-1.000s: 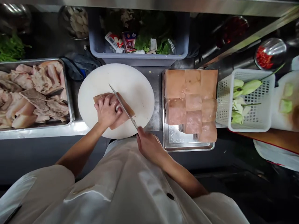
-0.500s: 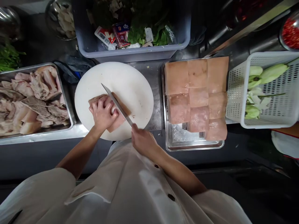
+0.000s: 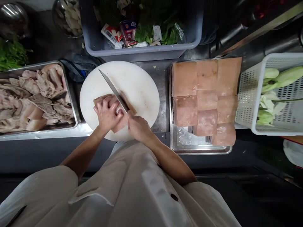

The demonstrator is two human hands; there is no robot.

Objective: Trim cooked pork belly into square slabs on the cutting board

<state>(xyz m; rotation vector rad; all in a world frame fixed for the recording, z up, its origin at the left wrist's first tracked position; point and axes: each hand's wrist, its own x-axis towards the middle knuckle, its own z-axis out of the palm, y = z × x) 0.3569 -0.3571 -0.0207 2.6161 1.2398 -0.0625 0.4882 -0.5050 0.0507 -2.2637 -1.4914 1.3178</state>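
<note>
A piece of pale pink meat (image 3: 120, 124) lies on a round white cutting board (image 3: 144, 82). Spread across its top, my left hand (image 3: 107, 115) presses down with the fingers apart. My right hand (image 3: 139, 127) is wrapped round the handle of a long knife (image 3: 113, 88), whose blade slants up and to the left, past the meat's far edge. Just right of the blade lies a narrow cut strip of meat (image 3: 128, 102), apart from the larger piece at its upper end. The knife's handle is hidden in my fist.
Left of the board stands a metal tray (image 3: 77, 115) of cut meat. A grey bin (image 3: 144, 50) with greens and packaging is behind. To the right are a tray (image 3: 201, 150) of square meat slabs and a white basket (image 3: 258, 94) of green vegetables.
My right hand has moved forward and left with the knife, so the blade reaches farther over the board. My left hand stays on the meat. The whole view has shifted slightly.
</note>
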